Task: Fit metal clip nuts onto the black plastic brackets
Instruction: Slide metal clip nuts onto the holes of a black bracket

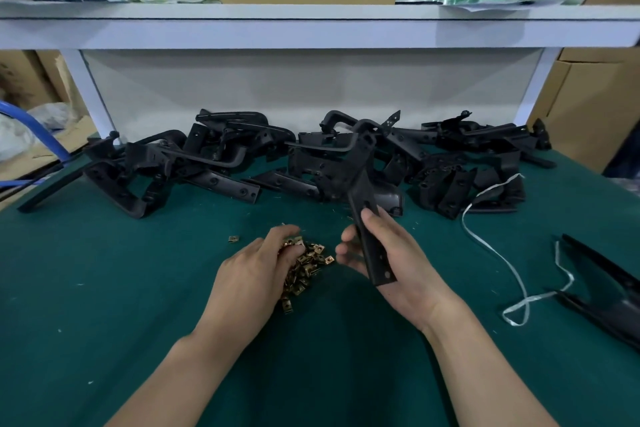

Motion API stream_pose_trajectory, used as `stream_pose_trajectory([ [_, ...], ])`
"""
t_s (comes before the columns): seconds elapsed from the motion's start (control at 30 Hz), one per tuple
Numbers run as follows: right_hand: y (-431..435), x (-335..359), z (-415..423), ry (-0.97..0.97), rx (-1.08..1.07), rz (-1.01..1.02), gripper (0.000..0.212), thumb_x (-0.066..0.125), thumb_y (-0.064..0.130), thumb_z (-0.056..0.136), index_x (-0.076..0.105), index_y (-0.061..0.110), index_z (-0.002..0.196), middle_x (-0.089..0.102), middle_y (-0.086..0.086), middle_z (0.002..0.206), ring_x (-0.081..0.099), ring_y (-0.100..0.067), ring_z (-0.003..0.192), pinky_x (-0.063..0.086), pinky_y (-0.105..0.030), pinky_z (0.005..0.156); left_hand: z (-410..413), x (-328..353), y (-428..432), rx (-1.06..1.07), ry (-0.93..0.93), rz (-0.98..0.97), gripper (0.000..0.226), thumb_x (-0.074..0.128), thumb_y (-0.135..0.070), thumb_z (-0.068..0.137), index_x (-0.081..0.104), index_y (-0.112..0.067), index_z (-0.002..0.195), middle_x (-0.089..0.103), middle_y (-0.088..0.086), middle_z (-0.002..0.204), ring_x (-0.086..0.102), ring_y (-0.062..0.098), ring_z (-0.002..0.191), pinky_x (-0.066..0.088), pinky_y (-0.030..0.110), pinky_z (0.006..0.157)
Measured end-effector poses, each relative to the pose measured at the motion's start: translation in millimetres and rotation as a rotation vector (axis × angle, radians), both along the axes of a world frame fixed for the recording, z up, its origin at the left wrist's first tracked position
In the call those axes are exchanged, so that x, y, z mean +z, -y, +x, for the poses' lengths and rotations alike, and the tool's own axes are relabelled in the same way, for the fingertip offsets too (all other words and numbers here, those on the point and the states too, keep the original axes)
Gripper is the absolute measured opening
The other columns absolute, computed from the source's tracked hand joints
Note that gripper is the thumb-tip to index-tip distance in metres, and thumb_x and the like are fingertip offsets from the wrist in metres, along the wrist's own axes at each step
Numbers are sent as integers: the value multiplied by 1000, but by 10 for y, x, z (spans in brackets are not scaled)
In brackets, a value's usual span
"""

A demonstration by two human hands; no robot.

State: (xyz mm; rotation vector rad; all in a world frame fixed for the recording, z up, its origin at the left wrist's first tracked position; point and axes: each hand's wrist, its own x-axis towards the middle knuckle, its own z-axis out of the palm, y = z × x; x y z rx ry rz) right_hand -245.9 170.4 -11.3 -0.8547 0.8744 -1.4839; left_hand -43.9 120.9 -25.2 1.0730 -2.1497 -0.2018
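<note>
One nut only; my left hand [252, 274] curls into the clip nuts [311, 258], catch unclear. My right hand [391, 260] grips the bracket [363, 180] steady.

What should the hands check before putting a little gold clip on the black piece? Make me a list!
1. Black plastic bracket held firmly: ok, the right hand grips its lower part.
2. Bracket's holed end showing: ok, it sticks out below the palm.
3. Clips in reach: ok, the pile of clip nuts lies at the left hand.
4. One clip pinched alone: cannot tell, the curled fingers hide it.
5. All clips together: not ok, a stray clip nut lies left of the pile.
6. White strap out of the way: ok, it lies off to the right.
</note>
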Motion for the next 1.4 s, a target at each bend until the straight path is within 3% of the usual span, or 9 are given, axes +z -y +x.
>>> stream_pose_trajectory([
  [0.1,-2,-4,0,7,15,8,16,66,33,93,69,21,104,71,-12,96,70,-27,85,57,-37,79,7,-42,19,15,-25,-49,40,43,-50,95,60,-19,113,72,-11,85,64,17,72,49,33,63],
  [0.2,-13,15,-4,0,-9,39,40,67,45,87,62,14,113,72,-11,91,69,-24,78,58,-34,75,4,-74,44,31,-32,-110,32,50,-48,98,61,-19,105,72,-11,86,50,7,79,38,22,71],
  [0.3,-25,15,-30,-37,-41,68,51,66,52,85,60,12,116,72,-8,87,68,-21,73,58,-31,72,4,-95,71,23,-36,-140,27,54,-47,98,61,-22,103,70,-11,88,42,4,83,36,23,79],
  [0.6,-28,32,32,-65,-1,-7,27,73,39,86,55,19,92,57,2,77,50,-12,55,51,-28,55,25,-92,40,-2,-95,-55,28,54,-46,91,65,-23,102,65,-16,93,47,11,94,43,25,80],
  [0.73,-4,-7,195,-142,44,-24,28,77,31,84,58,15,99,61,2,80,54,-13,57,52,-28,54,26,-45,37,-59,-131,-195,21,64,-40,94,70,-20,96,58,-24,89,42,-5,87,39,25,81],
  [0.83,18,-54,328,-196,59,1,30,79,26,84,59,13,102,60,4,71,56,-14,56,53,-28,53,24,-49,54,-94,-139,-249,26,52,-33,97,71,-17,103,62,-16,88,46,1,82,40,29,79],
  [0.97,27,-87,394,-221,56,-14,28,78,23,87,60,11,105,62,4,75,57,-15,56,54,-29,54,-48,-63,-10,-108,-265,-69,21,41,-28,102,62,-24,99,54,-19,85,51,10,80,44,34,72],
  [1.13,30,-89,312,-219,-10,-46,20,75,22,89,63,16,104,68,1,81,56,-15,58,54,-29,56,-204,-38,-120,-149,-479,226,16,48,-42,100,60,-47,109,71,-22,95,67,1,94,48,10,77],
  [1.4,63,-137,273,-231,-24,-51,17,76,24,88,66,19,101,66,-2,79,57,-14,59,54,-29,58,-214,-45,-109,-177,-579,342,25,56,-53,86,68,-40,104,73,-14,88,70,5,89,52,15,77],
])
